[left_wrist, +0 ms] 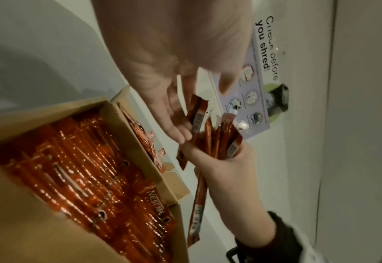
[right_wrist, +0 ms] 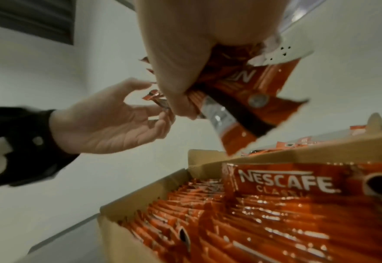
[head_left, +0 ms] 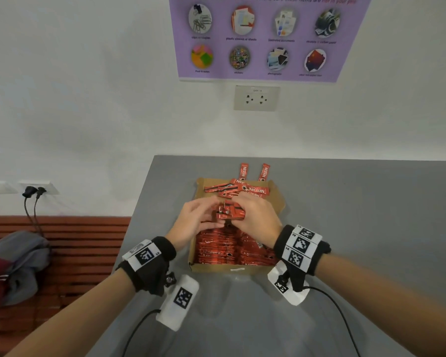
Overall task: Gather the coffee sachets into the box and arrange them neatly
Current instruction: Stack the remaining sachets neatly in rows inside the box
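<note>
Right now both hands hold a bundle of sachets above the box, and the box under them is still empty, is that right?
Not empty. The head view shows the box already packed with rows of red sachets. The rest holds: left hand and right hand hold a bundle above it.

The red coffee sachets [head_left: 252, 189] lying loose at the far end of the box carry "NESCAFE" in white, and one standing sachet [right_wrist: 298, 179] in the right wrist view reads "NESCAFE CLASSIC", its last letters blurred. On the far wall the purple poster [head_left: 265, 39] has a cut-off top line ending "paper shredder, make sure these items are not in your pile", with captions "clips or staples", "plastic sleeves or sheets", "Post-it notes", "stickers" and "photographs"; the others are too blurred. In the left wrist view its heading [left_wrist: 267, 44] reads "Check before you shred!".
</note>
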A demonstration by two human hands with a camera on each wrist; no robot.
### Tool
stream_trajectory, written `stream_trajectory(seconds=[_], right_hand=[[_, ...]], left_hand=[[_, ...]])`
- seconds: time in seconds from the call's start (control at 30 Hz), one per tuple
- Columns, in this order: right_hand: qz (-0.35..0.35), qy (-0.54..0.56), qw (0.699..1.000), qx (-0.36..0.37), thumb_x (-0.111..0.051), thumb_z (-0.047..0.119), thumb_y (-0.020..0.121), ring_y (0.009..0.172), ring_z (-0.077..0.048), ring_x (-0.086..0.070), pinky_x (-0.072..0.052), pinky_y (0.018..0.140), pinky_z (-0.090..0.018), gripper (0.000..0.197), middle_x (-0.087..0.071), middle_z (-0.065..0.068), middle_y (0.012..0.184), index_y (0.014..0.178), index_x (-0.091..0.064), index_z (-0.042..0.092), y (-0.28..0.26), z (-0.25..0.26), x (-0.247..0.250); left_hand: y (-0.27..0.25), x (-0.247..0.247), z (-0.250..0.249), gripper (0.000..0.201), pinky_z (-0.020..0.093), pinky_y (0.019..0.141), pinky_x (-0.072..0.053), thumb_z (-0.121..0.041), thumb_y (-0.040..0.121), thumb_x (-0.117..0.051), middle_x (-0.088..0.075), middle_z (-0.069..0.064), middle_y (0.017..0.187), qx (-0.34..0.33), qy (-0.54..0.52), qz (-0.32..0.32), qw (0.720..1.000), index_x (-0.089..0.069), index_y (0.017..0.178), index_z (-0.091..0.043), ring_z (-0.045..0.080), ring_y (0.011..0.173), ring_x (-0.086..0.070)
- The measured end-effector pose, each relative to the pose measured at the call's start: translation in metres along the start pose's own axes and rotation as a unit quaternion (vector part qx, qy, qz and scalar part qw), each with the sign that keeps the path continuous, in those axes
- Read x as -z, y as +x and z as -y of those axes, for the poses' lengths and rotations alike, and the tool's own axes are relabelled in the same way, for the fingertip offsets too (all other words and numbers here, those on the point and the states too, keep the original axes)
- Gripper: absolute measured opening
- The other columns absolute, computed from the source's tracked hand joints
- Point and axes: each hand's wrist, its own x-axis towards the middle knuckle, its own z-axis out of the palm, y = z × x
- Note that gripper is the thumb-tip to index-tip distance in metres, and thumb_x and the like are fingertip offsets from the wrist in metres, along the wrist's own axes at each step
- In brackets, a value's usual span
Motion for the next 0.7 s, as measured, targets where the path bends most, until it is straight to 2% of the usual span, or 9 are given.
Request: stream_trajectory(seconds=[0.1, 0.17, 0.23, 0.27, 0.33, 0.4, 0.57, 0.63, 0.7], right_hand=[[0.003, 0.05, 0.999, 0.002, -0.072, 0.031, 0.078, 0.078, -0.005, -0.056, -0.044, 0.068, -0.016, 0.028, -0.062, 0.01, 0.09, 0.102, -0.067, 0.017, 0.001, -0.003, 0.001], [-0.03, 0.11, 0.992, -0.049, -0.07, 0.038, 0.077, 0.077, -0.003, -0.058, -0.048, 0.072, -0.019, 0.032, -0.064, 0.009, 0.09, 0.103, -0.066, 0.019, 0.002, -0.009, 0.005], [-0.073, 0.157, 0.979, -0.11, -0.07, 0.029, 0.081, 0.078, -0.001, -0.061, -0.052, 0.076, -0.022, 0.027, -0.065, 0.01, 0.089, 0.105, -0.065, 0.018, 0.003, -0.018, 0.009], [-0.089, 0.169, 0.973, -0.129, -0.07, 0.025, 0.082, 0.078, 0.004, -0.06, -0.05, 0.076, -0.019, 0.025, -0.065, 0.012, 0.088, 0.105, -0.065, 0.018, 0.003, -0.022, 0.01], [-0.092, 0.181, 0.969, -0.143, -0.07, 0.024, 0.082, 0.075, 0.011, -0.059, -0.044, 0.072, -0.008, 0.024, -0.064, 0.016, 0.083, 0.105, -0.066, 0.017, 0.001, -0.023, 0.01], [-0.073, 0.186, 0.97, -0.136, -0.07, 0.023, 0.083, 0.073, 0.015, -0.057, -0.041, 0.067, -0.003, 0.021, -0.063, 0.017, 0.081, 0.102, -0.066, 0.017, 0.0, -0.019, 0.007], [-0.075, 0.202, 0.968, -0.129, -0.072, 0.026, 0.08, 0.072, 0.007, -0.06, -0.044, 0.068, -0.006, 0.022, -0.066, 0.014, 0.081, 0.1, -0.067, 0.017, 0.002, -0.012, 0.004], [-0.068, 0.23, 0.959, -0.149, -0.072, 0.024, 0.08, 0.069, 0.001, -0.063, -0.047, 0.067, -0.012, 0.018, -0.069, 0.008, 0.079, 0.094, -0.068, 0.014, 0.004, -0.011, 0.005], [-0.042, 0.238, 0.96, -0.145, -0.072, 0.023, 0.081, 0.064, 0.0, -0.061, -0.045, 0.063, -0.01, 0.015, -0.07, 0.003, 0.079, 0.092, -0.068, 0.012, 0.004, -0.009, 0.006]], left_hand=[[-0.002, 0.0, 0.005, 0.014, 0.026, 0.07, -0.059, -0.005, 0.092, -0.053, -0.068, 0.011, 0.085, -0.03, 0.069, -0.027, 0.997, -0.066, 0.089, -0.01, 0.021, 0.072, -0.068], [-0.002, 0.007, 0.011, 0.021, 0.024, 0.07, -0.058, -0.003, 0.086, -0.061, -0.069, 0.008, 0.081, -0.071, 0.117, -0.058, 0.989, -0.063, 0.101, -0.018, 0.022, 0.073, -0.069], [-0.003, 0.012, 0.014, 0.036, 0.022, 0.07, -0.056, -0.005, 0.083, -0.065, -0.07, 0.01, 0.081, -0.083, 0.14, -0.07, 0.984, -0.056, 0.115, -0.02, 0.019, 0.073, -0.07], [-0.003, 0.013, 0.015, 0.037, 0.021, 0.068, -0.056, -0.004, 0.083, -0.064, -0.07, 0.011, 0.082, -0.078, 0.132, -0.071, 0.986, -0.055, 0.117, -0.017, 0.017, 0.072, -0.071], [-0.004, 0.011, 0.015, 0.027, 0.018, 0.063, -0.054, 0.0, 0.085, -0.061, -0.069, 0.013, 0.082, -0.069, 0.103, -0.065, 0.99, -0.059, 0.111, -0.007, 0.013, 0.069, -0.07], [-0.004, 0.008, 0.014, 0.016, 0.018, 0.063, -0.054, 0.001, 0.086, -0.06, -0.068, 0.015, 0.084, -0.065, 0.094, -0.057, 0.992, -0.064, 0.099, -0.008, 0.013, 0.068, -0.07], [0.0, 0.007, 0.012, 0.012, 0.021, 0.063, -0.057, 0.002, 0.086, -0.06, -0.067, 0.015, 0.087, -0.052, 0.083, -0.046, 0.994, -0.064, 0.091, -0.009, 0.017, 0.065, -0.07], [0.0, 0.009, 0.012, 0.012, 0.021, 0.063, -0.057, 0.002, 0.085, -0.061, -0.067, 0.015, 0.089, -0.039, 0.085, -0.029, 0.995, -0.066, 0.088, -0.008, 0.018, 0.067, -0.07], [0.0, 0.01, 0.012, 0.013, 0.021, 0.066, -0.058, 0.001, 0.086, -0.06, -0.068, 0.015, 0.094, -0.033, 0.103, -0.01, 0.994, -0.068, 0.09, -0.009, 0.02, 0.071, -0.071]])
